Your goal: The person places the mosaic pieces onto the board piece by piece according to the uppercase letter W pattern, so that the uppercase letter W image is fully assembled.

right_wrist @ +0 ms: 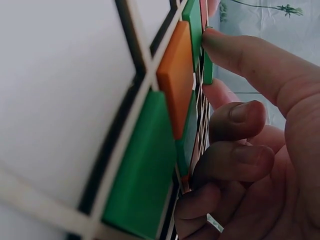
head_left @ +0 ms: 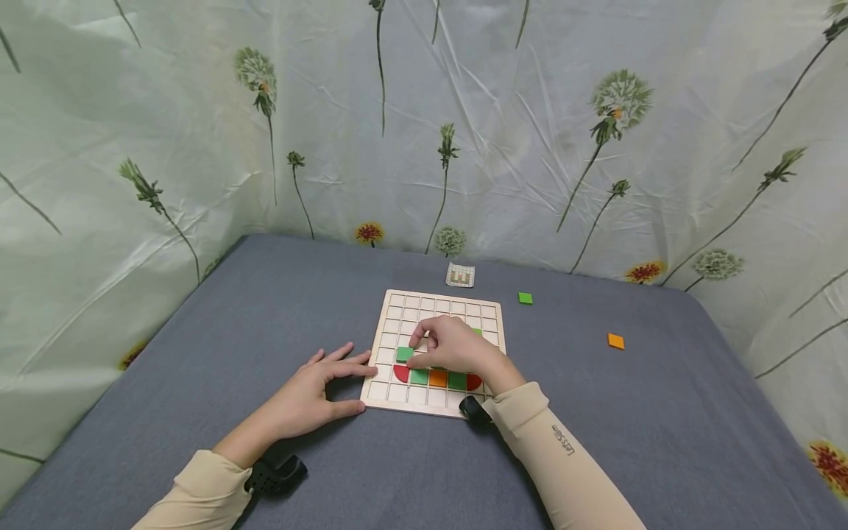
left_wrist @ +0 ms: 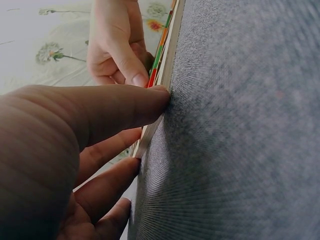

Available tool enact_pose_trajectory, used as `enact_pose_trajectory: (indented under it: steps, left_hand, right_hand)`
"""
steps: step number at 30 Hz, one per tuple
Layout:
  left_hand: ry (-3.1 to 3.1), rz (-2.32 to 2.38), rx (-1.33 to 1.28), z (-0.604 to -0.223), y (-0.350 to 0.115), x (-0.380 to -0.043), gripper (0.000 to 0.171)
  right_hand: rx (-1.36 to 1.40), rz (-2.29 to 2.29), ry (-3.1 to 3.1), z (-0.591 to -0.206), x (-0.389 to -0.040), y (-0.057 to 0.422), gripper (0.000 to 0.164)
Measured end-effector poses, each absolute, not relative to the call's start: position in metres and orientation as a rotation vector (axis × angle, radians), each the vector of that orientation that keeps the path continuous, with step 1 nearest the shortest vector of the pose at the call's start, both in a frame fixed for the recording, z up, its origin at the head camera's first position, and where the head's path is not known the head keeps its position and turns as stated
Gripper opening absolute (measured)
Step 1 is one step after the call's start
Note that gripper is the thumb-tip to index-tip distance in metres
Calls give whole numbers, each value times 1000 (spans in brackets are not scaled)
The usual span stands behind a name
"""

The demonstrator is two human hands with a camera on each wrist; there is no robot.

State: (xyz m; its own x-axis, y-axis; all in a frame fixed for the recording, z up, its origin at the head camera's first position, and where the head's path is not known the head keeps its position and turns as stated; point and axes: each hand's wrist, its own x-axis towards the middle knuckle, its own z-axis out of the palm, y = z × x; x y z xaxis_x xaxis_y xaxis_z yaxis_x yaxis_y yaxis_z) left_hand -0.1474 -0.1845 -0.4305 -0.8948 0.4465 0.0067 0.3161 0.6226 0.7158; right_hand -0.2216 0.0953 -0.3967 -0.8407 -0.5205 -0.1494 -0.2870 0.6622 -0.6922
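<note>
A wooden grid board (head_left: 414,302) lies on the table with coloured tiles in its cells. My right hand (head_left: 457,346) is over it, thumb and forefinger pinching a green square tile (head_left: 405,355) at its left part; the right wrist view has the same green tile (right_wrist: 208,70) between the two fingertips. Just below lies a red rounded tile (head_left: 401,373), followed by a row with a green, an orange tile (head_left: 438,378), another green and a second red one. My left hand (head_left: 311,394) rests at the board's left edge, fingers spread, thumb against its near corner.
Behind the board lies a small card (head_left: 460,275) with a printed pattern. A loose bright green tile (head_left: 525,298) and an orange square tile (head_left: 616,341) lie to the right on the grey cloth (head_left: 662,434). A flower-patterned curtain (head_left: 517,147) hangs behind the table.
</note>
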Motion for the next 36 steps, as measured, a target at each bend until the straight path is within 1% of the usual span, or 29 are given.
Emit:
enact_pose_trajectory:
  steps: [22,30,36]
  left_hand:
    - [2679,1130,628,-429,-184,-146,49]
    - [2682,1134,630,-429,-183,-146,49]
    - [2685,1134,617,-429,-184,-146,50]
  right_hand:
    - [-645,-983,2525,-397,-222,101,18]
    - [-629,-1014,2542,-395,-224,120,15]
    - [-614,-1009,2589,-393,-226,151,15]
